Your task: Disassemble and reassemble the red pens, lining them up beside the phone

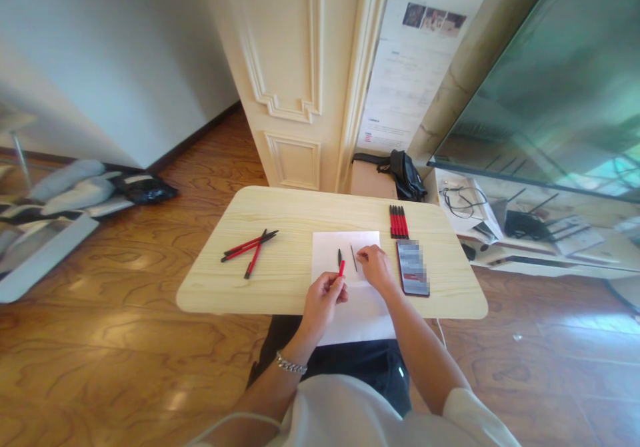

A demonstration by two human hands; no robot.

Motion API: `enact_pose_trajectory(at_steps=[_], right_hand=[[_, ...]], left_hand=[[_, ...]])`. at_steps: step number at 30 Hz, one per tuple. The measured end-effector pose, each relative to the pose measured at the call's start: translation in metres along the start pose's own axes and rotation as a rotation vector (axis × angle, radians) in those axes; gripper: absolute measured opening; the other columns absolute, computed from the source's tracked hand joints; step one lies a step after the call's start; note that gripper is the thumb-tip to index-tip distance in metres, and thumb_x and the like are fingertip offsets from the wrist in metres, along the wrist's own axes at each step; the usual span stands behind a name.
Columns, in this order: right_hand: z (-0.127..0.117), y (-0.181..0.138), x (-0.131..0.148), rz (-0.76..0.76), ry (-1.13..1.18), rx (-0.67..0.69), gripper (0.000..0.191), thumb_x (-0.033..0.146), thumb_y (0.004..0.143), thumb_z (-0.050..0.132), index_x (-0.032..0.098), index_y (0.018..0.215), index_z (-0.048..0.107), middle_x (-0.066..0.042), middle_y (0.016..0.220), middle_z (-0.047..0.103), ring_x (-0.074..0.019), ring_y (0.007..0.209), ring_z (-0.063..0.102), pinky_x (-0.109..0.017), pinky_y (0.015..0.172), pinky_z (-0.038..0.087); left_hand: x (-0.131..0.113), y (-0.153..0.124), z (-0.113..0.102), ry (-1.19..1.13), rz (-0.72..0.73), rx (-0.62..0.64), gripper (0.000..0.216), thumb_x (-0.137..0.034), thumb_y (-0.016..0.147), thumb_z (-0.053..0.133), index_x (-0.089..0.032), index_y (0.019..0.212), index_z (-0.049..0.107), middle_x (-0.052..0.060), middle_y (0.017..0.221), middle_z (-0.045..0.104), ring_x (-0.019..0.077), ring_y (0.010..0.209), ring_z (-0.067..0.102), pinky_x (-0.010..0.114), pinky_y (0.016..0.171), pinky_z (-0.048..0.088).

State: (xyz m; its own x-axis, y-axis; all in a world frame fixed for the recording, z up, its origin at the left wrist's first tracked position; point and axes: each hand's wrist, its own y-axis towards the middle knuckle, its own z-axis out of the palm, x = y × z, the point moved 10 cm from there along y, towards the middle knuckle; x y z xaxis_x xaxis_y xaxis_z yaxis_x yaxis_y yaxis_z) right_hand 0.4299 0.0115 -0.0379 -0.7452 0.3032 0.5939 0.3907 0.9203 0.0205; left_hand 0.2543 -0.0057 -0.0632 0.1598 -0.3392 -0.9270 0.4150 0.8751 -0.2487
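My left hand [325,298] is closed around a red pen barrel [342,268], which points up from between thumb and fingers. Just beyond it, a short black pen tip section [339,257] lies on a white sheet of paper [350,314]. A thin dark pen refill [354,258] lies to its right on the same sheet. Beside the refill is my right hand [376,268], its thumb and fingers pinched together; whatever is between them is too small to make out.
Three red and black pens [249,248] lie crossed on the left of the wooden table [290,214]. Several similar pens [399,222] stand in a row at the right, above a phone [413,267]. A black bag [405,174] rests behind the table.
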Motion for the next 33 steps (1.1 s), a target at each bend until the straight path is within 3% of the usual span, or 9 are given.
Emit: enact_pose_trajectory(at_steps=[7,12,21,24,28,33], right_hand=[[-0.016,-0.018,0.018,0.022,0.642,0.018,0.027,0.038,0.077,0.061,0.016,0.091,0.067,-0.005,0.078,0.068,-0.0163,0.07,0.061,-0.028,0.067,0.047],[-0.02,-0.03,0.036,-0.037,0.755,0.051,0.027,0.039,0.076,0.064,0.016,0.09,0.068,-0.006,0.081,0.069,-0.0159,0.071,0.061,-0.028,0.068,0.048],[-0.014,-0.041,0.04,-0.107,0.682,0.161,0.023,0.035,0.078,0.061,0.019,0.092,0.071,-0.005,0.089,0.07,-0.0179,0.08,0.063,-0.03,0.074,0.049],[-0.017,-0.036,0.032,-0.097,0.625,0.129,0.026,0.036,0.082,0.055,0.02,0.098,0.068,-0.005,0.09,0.07,-0.0168,0.077,0.062,-0.029,0.072,0.048],[-0.014,-0.017,0.013,-0.018,0.307,0.033,0.024,0.035,0.083,0.053,0.021,0.097,0.067,-0.004,0.091,0.069,-0.0165,0.078,0.061,-0.029,0.074,0.045],[0.007,0.003,0.005,0.094,-0.112,0.071,0.026,0.041,0.082,0.054,0.021,0.09,0.067,-0.008,0.091,0.067,-0.0201,0.083,0.06,-0.03,0.072,0.041]], left_hand=[[-0.003,0.0,0.002,0.041,0.055,0.02,0.039,-0.045,0.077,0.062,-0.014,0.101,0.061,0.003,0.076,0.061,0.0118,0.062,0.06,0.028,0.063,0.052],[-0.004,0.0,0.005,0.062,0.079,0.029,0.038,-0.044,0.078,0.062,-0.014,0.102,0.062,0.002,0.075,0.061,0.0116,0.061,0.059,0.026,0.061,0.052],[-0.002,0.0,0.002,0.105,0.099,0.032,0.035,-0.043,0.079,0.061,-0.014,0.098,0.063,0.003,0.074,0.061,0.0119,0.061,0.06,0.026,0.061,0.052],[-0.001,0.0,0.002,0.073,0.083,0.022,0.037,-0.044,0.077,0.063,-0.014,0.097,0.064,0.004,0.074,0.063,0.0132,0.063,0.062,0.028,0.064,0.054],[-0.002,-0.001,0.003,0.028,0.07,0.015,0.037,-0.045,0.076,0.064,-0.014,0.097,0.063,0.005,0.076,0.065,0.0163,0.07,0.065,0.032,0.071,0.055],[-0.008,-0.002,0.003,0.049,0.111,0.03,0.034,-0.043,0.079,0.062,-0.014,0.095,0.062,0.009,0.084,0.069,0.0202,0.081,0.067,0.035,0.079,0.053]])
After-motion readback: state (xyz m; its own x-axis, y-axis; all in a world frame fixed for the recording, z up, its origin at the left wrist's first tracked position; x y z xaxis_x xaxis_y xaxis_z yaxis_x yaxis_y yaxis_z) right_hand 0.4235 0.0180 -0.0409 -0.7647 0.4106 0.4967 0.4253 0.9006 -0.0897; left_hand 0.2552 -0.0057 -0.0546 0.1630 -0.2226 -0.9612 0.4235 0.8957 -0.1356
